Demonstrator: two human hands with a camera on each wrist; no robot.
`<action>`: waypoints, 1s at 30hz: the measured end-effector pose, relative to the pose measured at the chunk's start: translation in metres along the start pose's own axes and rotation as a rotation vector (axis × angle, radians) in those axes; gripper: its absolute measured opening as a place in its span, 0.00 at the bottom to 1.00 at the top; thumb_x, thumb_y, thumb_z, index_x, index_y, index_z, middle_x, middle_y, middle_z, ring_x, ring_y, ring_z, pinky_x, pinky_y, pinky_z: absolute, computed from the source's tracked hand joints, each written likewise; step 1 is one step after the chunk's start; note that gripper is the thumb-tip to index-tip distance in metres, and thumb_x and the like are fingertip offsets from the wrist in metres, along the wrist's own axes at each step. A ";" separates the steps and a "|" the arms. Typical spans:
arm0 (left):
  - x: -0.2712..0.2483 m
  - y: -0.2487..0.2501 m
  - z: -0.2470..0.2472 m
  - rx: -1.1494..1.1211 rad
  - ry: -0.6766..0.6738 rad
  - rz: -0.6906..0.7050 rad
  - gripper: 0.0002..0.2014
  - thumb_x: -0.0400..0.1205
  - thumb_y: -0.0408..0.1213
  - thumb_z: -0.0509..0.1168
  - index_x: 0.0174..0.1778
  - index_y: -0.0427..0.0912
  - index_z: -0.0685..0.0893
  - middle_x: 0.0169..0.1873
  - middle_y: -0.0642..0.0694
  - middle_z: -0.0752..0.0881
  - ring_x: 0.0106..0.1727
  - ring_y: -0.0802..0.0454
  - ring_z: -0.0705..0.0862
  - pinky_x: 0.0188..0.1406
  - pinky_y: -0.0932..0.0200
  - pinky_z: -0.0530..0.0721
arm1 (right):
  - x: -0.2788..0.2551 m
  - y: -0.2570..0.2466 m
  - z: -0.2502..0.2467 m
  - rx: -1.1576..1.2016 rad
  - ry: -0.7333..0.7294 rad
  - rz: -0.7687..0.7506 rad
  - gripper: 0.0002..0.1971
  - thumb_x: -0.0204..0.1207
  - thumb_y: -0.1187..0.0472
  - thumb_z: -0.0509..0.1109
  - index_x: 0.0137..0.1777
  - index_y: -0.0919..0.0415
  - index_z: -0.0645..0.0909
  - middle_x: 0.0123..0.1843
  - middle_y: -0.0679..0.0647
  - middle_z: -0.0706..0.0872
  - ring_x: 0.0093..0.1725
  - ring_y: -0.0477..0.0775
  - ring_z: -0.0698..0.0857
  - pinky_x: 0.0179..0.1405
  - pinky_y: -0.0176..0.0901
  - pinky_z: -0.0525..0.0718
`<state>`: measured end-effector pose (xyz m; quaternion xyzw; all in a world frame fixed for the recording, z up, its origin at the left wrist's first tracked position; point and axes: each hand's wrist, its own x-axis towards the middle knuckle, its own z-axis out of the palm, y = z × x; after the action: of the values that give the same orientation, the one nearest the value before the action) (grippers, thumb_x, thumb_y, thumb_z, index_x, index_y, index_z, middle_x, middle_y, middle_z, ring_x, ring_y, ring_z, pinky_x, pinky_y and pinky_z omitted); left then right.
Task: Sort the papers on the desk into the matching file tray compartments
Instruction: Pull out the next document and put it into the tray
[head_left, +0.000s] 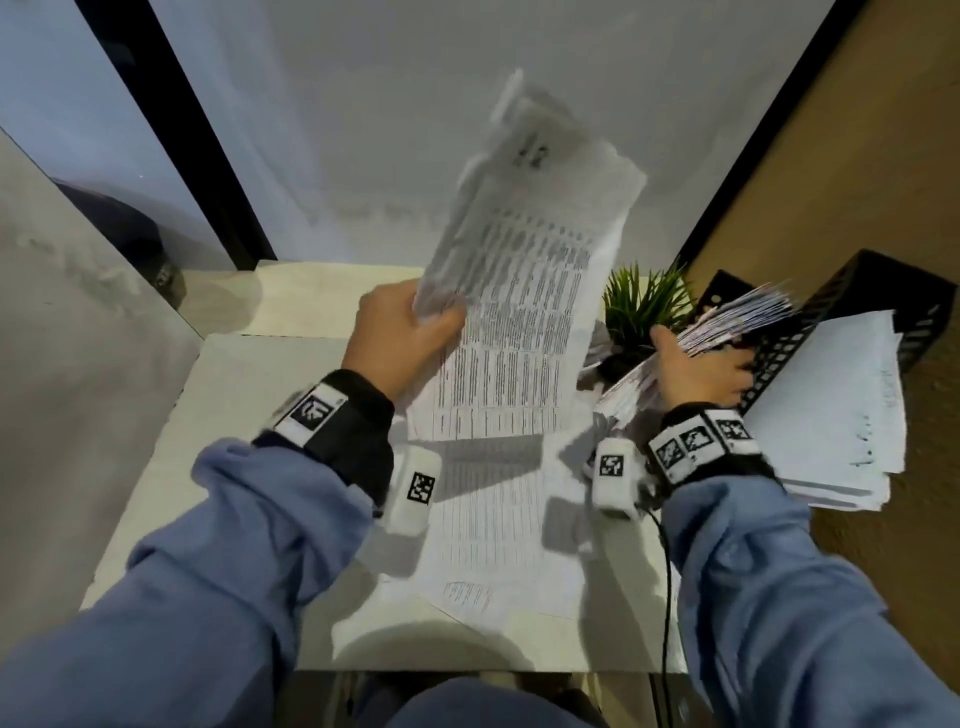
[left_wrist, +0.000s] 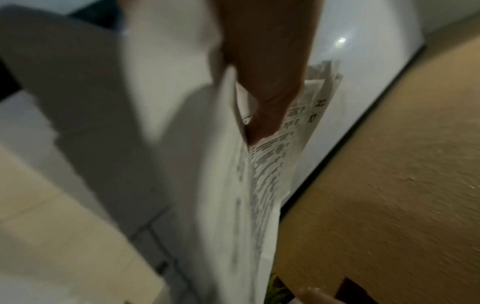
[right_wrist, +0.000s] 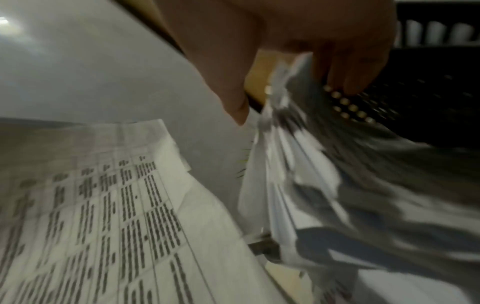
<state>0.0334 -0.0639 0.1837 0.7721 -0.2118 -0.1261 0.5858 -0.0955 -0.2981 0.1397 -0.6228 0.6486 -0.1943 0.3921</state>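
Observation:
My left hand (head_left: 410, 338) grips a sheaf of printed table sheets (head_left: 524, 312) by its left edge and holds it up over the desk; in the left wrist view the thumb (left_wrist: 267, 98) presses on the same sheets (left_wrist: 259, 185). My right hand (head_left: 696, 369) grips a thick fanned stack of papers (head_left: 727, 322) at the black perforated file tray (head_left: 852, 306). In the right wrist view its fingers (right_wrist: 355, 67) curl round that stack (right_wrist: 324, 185) against the tray wall (right_wrist: 428, 107). More printed sheets (head_left: 493, 530) lie flat on the desk.
A small green potted plant (head_left: 644, 306) stands between the two hands. A white paper stack (head_left: 841, 410) lies in the tray's nearer compartment. The pale desk (head_left: 223, 426) ends at a white wall behind and a tan wall (head_left: 857, 156) to the right.

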 end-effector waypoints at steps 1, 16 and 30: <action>0.007 0.009 0.005 0.059 -0.033 0.030 0.08 0.75 0.35 0.69 0.29 0.41 0.84 0.28 0.40 0.84 0.31 0.52 0.84 0.36 0.59 0.86 | 0.010 0.004 0.004 0.031 -0.095 0.099 0.56 0.61 0.42 0.76 0.81 0.71 0.54 0.78 0.68 0.65 0.74 0.68 0.69 0.73 0.57 0.70; 0.044 0.067 0.156 0.619 -0.429 0.192 0.10 0.77 0.35 0.64 0.30 0.37 0.77 0.31 0.41 0.78 0.42 0.36 0.84 0.32 0.58 0.72 | 0.039 -0.008 -0.060 -0.009 -0.242 -0.266 0.06 0.63 0.63 0.59 0.37 0.62 0.75 0.39 0.60 0.78 0.45 0.61 0.80 0.44 0.48 0.75; 0.051 0.108 0.190 0.454 -0.462 0.218 0.14 0.75 0.37 0.67 0.24 0.43 0.74 0.22 0.49 0.72 0.33 0.47 0.75 0.22 0.62 0.66 | 0.041 -0.022 -0.091 -0.060 -0.244 -0.370 0.08 0.66 0.66 0.59 0.42 0.63 0.78 0.43 0.62 0.82 0.51 0.65 0.82 0.51 0.53 0.79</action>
<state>-0.0252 -0.2738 0.2360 0.8067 -0.4428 -0.1837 0.3455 -0.1461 -0.3623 0.2012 -0.7614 0.4765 -0.1666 0.4067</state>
